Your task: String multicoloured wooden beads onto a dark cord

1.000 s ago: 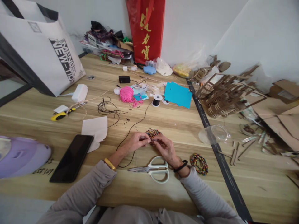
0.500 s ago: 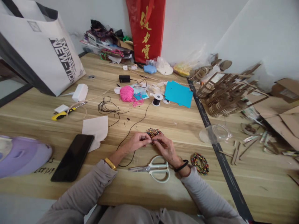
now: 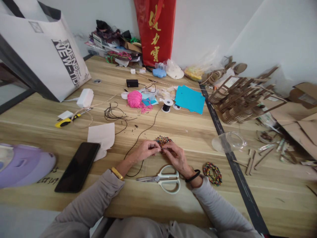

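Note:
My left hand (image 3: 145,150) and my right hand (image 3: 176,157) meet fingertip to fingertip over a small heap of multicoloured beads (image 3: 161,140) on the wooden table (image 3: 188,129). The left fingers pinch a thin black cord (image 3: 141,134) that runs back to a black spool (image 3: 167,105). The right fingers are pinched at the cord's end, on a bead as far as I can tell. White-handled scissors (image 3: 163,179) lie just in front of my wrists. A finished bead bracelet (image 3: 212,173) lies right of my right wrist.
A black phone (image 3: 78,167) and a lilac object (image 3: 23,164) lie at the left, white paper (image 3: 102,135) beside them. Pink yarn (image 3: 134,99), blue paper (image 3: 189,99), a red bag (image 3: 155,31) and a white bag (image 3: 47,53) stand further back. A clear cup (image 3: 229,141) and cardboard pieces (image 3: 241,99) are at right.
Both hands stay at the bead heap with only slight finger motion. The view has shifted a little.

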Demonstrator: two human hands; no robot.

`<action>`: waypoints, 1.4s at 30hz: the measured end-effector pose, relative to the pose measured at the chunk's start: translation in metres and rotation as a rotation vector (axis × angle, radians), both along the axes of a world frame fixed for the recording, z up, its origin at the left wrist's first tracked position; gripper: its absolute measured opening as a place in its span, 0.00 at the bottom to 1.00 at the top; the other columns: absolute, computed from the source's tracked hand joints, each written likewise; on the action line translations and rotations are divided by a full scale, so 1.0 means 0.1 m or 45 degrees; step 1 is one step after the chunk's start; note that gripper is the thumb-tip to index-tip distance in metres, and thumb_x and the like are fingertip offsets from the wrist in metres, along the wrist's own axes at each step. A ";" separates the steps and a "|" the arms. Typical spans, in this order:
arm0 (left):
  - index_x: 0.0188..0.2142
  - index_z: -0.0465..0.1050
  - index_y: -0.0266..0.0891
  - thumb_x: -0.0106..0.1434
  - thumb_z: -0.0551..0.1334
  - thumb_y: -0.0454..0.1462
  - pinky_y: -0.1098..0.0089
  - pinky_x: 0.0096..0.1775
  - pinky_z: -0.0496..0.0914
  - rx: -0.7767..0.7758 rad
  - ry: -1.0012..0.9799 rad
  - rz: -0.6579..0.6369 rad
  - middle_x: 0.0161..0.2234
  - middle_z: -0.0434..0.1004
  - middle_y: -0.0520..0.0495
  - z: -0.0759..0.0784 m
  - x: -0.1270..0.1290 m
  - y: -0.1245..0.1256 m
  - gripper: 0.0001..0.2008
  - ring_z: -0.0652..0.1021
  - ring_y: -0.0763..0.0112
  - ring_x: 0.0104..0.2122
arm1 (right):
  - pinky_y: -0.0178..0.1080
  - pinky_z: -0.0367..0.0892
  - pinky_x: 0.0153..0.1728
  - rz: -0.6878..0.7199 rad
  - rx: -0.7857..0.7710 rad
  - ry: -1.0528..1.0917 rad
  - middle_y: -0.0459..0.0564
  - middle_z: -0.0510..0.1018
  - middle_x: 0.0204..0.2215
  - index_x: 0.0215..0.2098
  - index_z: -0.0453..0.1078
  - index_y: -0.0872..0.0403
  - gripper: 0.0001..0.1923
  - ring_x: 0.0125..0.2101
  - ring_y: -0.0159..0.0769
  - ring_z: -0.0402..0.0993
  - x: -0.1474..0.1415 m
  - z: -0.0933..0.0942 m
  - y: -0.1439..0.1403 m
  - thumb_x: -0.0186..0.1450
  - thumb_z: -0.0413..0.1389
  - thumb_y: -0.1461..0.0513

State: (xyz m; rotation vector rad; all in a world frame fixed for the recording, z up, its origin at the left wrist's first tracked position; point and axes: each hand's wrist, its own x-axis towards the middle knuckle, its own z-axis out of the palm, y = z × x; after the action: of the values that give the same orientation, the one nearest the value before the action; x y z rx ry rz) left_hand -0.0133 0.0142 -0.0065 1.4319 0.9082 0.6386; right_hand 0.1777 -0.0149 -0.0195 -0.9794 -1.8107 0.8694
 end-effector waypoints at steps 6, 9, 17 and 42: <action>0.29 0.72 0.32 0.57 0.62 0.40 0.75 0.28 0.63 -0.012 -0.008 0.014 0.21 0.69 0.53 0.02 0.00 0.00 0.11 0.69 0.76 0.23 | 0.37 0.70 0.36 -0.005 -0.029 0.013 0.51 0.77 0.33 0.40 0.72 0.53 0.07 0.34 0.35 0.74 0.01 -0.03 0.00 0.67 0.54 0.60; 0.29 0.72 0.32 0.57 0.63 0.41 0.75 0.28 0.63 -0.011 -0.008 0.013 0.21 0.69 0.53 0.01 0.00 -0.01 0.11 0.69 0.76 0.23 | 0.37 0.70 0.35 -0.007 -0.024 0.018 0.51 0.77 0.32 0.39 0.72 0.53 0.07 0.33 0.35 0.74 0.01 -0.03 0.00 0.67 0.54 0.61; 0.29 0.72 0.32 0.57 0.62 0.39 0.76 0.26 0.62 -0.006 0.003 0.009 0.21 0.68 0.53 0.00 0.00 0.00 0.09 0.69 0.77 0.22 | 0.37 0.70 0.35 -0.011 -0.020 0.006 0.51 0.77 0.32 0.39 0.72 0.53 0.07 0.33 0.35 0.74 0.00 -0.03 0.00 0.67 0.53 0.60; 0.30 0.74 0.32 0.55 0.65 0.41 0.73 0.31 0.68 -0.037 -0.084 0.015 0.22 0.74 0.50 -0.08 0.00 0.00 0.11 0.73 0.74 0.24 | 0.37 0.69 0.34 -0.023 0.061 -0.030 0.50 0.78 0.32 0.39 0.72 0.53 0.07 0.33 0.35 0.74 -0.01 -0.01 0.00 0.65 0.56 0.59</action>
State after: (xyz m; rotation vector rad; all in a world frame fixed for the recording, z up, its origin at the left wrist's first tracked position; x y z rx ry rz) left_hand -0.0133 0.0143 -0.0141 1.3728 0.8714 0.6747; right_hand 0.1769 -0.0153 -0.0201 -0.9779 -1.8317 0.8025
